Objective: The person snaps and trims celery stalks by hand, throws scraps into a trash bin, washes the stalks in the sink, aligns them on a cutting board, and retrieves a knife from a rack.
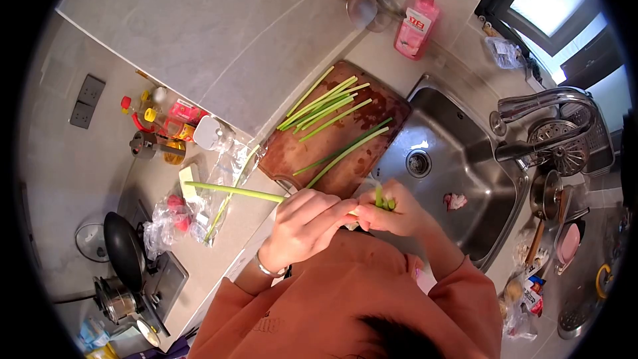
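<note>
A: Left hand [309, 219]: state and contents?
B: Fingers curled and pressed together, pinching a long, slender, pale-green stalk [236, 191]. The stalk sticks out leftward over the pale grey tabletop [232, 246]; a silver-coloured bracelet [269, 270] sits at the wrist.
A: Right hand [399, 211]?
B: Closed, just beside the left one, gripping short green stalk pieces [387, 205] whose ends poke up above the fingers. Whether the long stalk runs through into this grip I cannot tell; the fingers hide the join.
A: Position of both hands?
B: In front of the torso, at the near edge of a brown rectangular wooden cutting board [276, 156].
A: Contents of the board?
B: A loose bundle of green stalks [325, 106] toward the far side, roughly parallel, and two more green stalks [349, 153] lying apart from it, nearer the hands. Damp-looking patches on the wood.
A: Surroundings?
B: Right of the board, a stainless-steel sink [426, 81] holding a small reddish-white scrap [454, 201]. Beyond the sink, a pink plastic bottle [417, 28] stands upright. Left, another thin green stalk [216, 222] lies partly over clear crumpled plastic film [243, 159].
</note>
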